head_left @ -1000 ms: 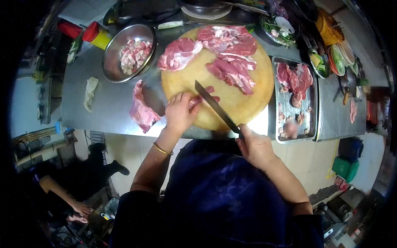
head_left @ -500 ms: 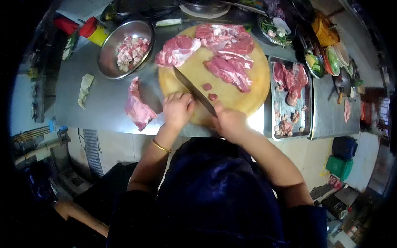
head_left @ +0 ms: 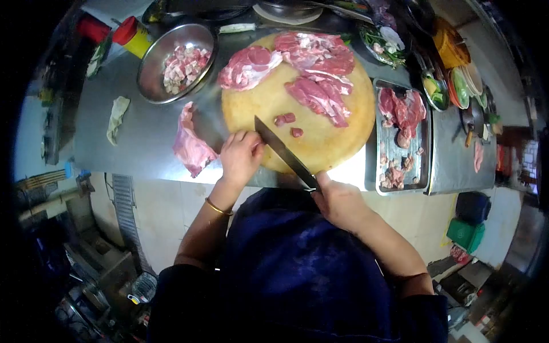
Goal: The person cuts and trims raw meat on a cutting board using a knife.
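Note:
My right hand (head_left: 337, 200) grips the handle of a long-bladed knife (head_left: 283, 151), its blade slanting over the front of a round cutting board (head_left: 251, 103). Close beside the blade, my left hand (head_left: 241, 155) rests at the board's front left edge with fingers curled in; whatever lies under them is hidden. To the right of the blade are a few small cut meat pieces (head_left: 296, 132). Farther back on the board lie a large slab of raw meat (head_left: 314, 51), a narrower strip (head_left: 320, 100) and a rounded chunk (head_left: 249, 67).
A steel bowl (head_left: 150, 68) of diced meat stands at the back left. Left of the board lie a pale meat piece (head_left: 191, 143) and a whitish cloth-like scrap (head_left: 118, 117). A metal tray (head_left: 394, 137) with meat sits right. Another knife with a white handle (head_left: 237, 27) lies behind.
My right hand has drawn the knife back toward my body and to the right. Another small piece now shows beside the cut ones. Another person's arm at the lower left has left view.

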`<move>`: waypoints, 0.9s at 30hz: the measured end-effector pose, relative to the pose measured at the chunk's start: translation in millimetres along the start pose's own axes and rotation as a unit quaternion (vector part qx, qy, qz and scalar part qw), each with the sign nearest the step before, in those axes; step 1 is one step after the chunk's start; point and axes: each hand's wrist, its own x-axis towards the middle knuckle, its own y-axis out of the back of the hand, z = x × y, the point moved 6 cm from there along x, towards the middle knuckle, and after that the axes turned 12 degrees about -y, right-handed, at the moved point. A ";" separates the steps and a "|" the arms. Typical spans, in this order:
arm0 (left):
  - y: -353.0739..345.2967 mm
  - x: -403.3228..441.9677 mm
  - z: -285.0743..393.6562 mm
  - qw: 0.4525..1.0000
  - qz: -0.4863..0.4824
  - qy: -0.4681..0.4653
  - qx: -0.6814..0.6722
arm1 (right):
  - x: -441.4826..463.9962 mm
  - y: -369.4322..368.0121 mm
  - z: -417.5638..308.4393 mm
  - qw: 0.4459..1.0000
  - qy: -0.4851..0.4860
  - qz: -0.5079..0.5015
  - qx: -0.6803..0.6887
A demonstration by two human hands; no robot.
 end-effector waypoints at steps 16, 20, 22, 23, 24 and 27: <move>-6.5 17.4 10.6 0.998 0.020 0.002 -0.053 | -2.2 -5.0 56.5 0.981 -0.104 -0.069 0.148; -13.5 15.9 11.5 0.998 0.015 -0.057 -0.014 | -17.8 -5.2 46.3 0.991 -0.094 0.002 0.100; -2.2 14.1 16.0 0.999 0.008 -0.028 -0.013 | -17.0 -0.4 34.9 0.995 -0.076 0.030 0.065; 2.4 11.3 15.3 1.000 0.002 -0.011 -0.013 | -15.9 2.9 28.7 0.996 -0.053 0.045 0.055; 2.7 5.4 10.5 1.000 0.014 -0.008 -0.017 | -17.1 5.5 20.9 0.997 -0.033 0.057 0.049; -3.1 -1.1 0.2 0.999 0.028 -0.015 -0.026 | -15.8 4.0 11.1 0.998 -0.035 0.037 0.045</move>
